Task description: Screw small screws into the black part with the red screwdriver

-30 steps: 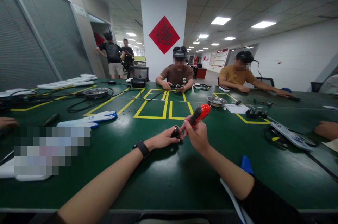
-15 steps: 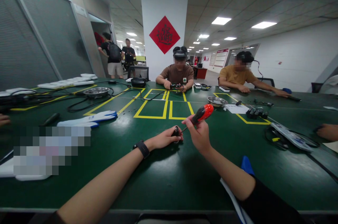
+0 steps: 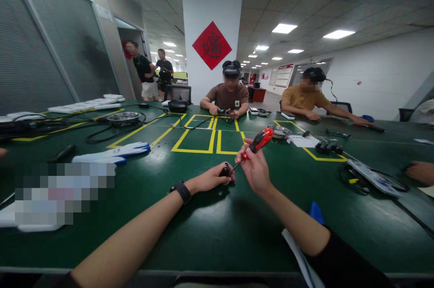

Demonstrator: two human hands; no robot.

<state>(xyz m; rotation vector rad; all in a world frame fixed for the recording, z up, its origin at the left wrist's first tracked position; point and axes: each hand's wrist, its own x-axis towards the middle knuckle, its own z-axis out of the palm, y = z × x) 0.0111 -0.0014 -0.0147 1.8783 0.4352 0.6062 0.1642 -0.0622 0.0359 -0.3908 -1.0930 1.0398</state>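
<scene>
My left hand (image 3: 213, 177) is closed round a small dark cylindrical part with a metal tip (image 3: 225, 169), held upright just over the green table (image 3: 203, 243). What kind of part it is I cannot make out. In my right hand (image 3: 256, 168) is a screwdriver (image 3: 259, 140) with a red and black handle, tilted so its shaft points down and left. The shaft's tip reaches the side of the dark part, at the fingers of my left hand; the exact contact point is hidden.
White and blue gloves (image 3: 111, 152) lie at left, near a blurred-out packet. Metal bowls (image 3: 124, 118), black cables and a white power strip (image 3: 373, 177) with a cord are spread about. Yellow tape (image 3: 193, 150) marks rectangles. Two people (image 3: 230, 96) sit across, working with their hands.
The fingers of my right hand have shifted on the screwdriver, opening out along the handle, which has moved slightly left and down. My left hand stays in place.
</scene>
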